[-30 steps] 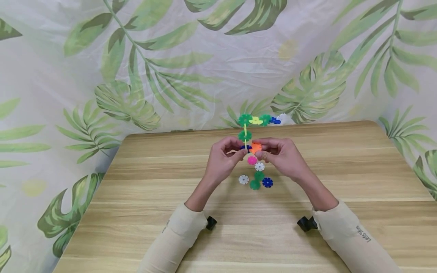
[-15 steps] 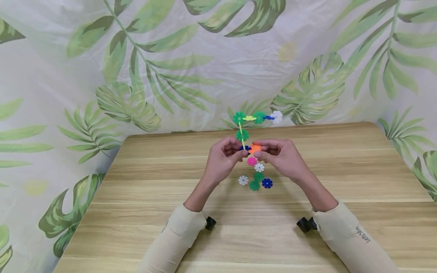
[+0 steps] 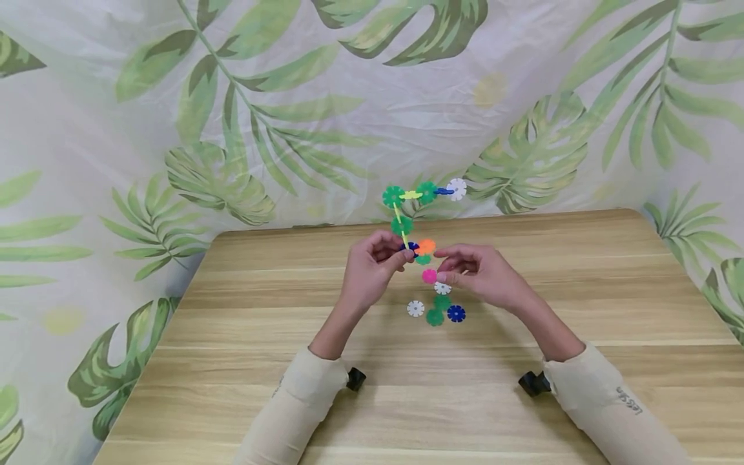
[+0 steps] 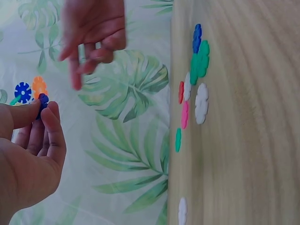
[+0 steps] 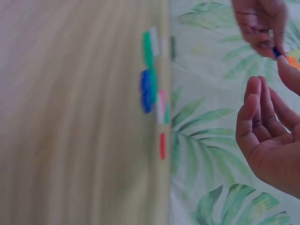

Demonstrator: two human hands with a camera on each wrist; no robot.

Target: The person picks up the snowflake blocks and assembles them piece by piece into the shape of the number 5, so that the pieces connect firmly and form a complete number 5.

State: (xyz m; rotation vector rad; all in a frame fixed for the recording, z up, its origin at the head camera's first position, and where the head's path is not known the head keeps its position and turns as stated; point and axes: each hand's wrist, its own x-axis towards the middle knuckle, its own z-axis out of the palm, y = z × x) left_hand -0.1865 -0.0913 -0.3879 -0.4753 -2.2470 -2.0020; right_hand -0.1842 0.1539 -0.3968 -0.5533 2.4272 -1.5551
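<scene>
Head: blue disc (image 3: 413, 248) in left fingers (image 3: 384, 238)

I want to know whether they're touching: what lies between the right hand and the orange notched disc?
No object: the left wrist view shows a gap between the right hand and the orange notched disc, with only leaf-printed backdrop behind.

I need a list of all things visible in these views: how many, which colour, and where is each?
Table: 1, light wood, foreground
Cloth: 1, pale with green leaves, behind table
Disc chain: 1, mixed colours, above table
White discs: 3, white, on table
Green discs: 3, green, on table
Loose blue disc: 1, blue, on table
Pink disc: 1, pink, on table
Red disc: 1, red, on table
Black pieces: 2, black, by sleeves
Sleeves: 2, beige, forearms
Left hand: 1, bare, pinching the chain's blue disc
Right hand: 1, bare, over table
</scene>
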